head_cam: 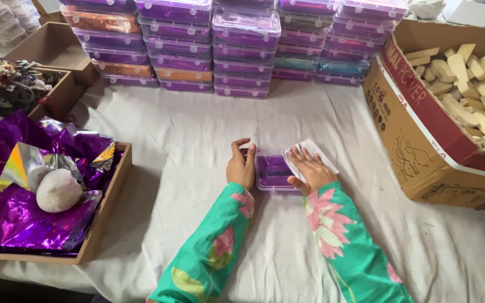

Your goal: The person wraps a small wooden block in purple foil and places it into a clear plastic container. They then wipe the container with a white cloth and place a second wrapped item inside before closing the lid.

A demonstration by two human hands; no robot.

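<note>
Two hands work one small clear plastic box (271,173) lined with purple foil, at the middle of the cloth-covered desk (197,129). The left hand (241,166) cups the box's left side in a loose grip; the right hand (310,168) presses flat on the clear lid (310,150) lying across its right edge. Stacked purple boxes (237,45) stand behind, a carton of wooden blocks (467,84) at right, a foil-filled tray (35,191) at left.

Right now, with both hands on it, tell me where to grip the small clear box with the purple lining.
Grip the clear box by its two short side walls, coming from above. It lies flat on the cloth; the left hand is already at its left wall, while the right hand presses a white sheet over its right part.
</note>
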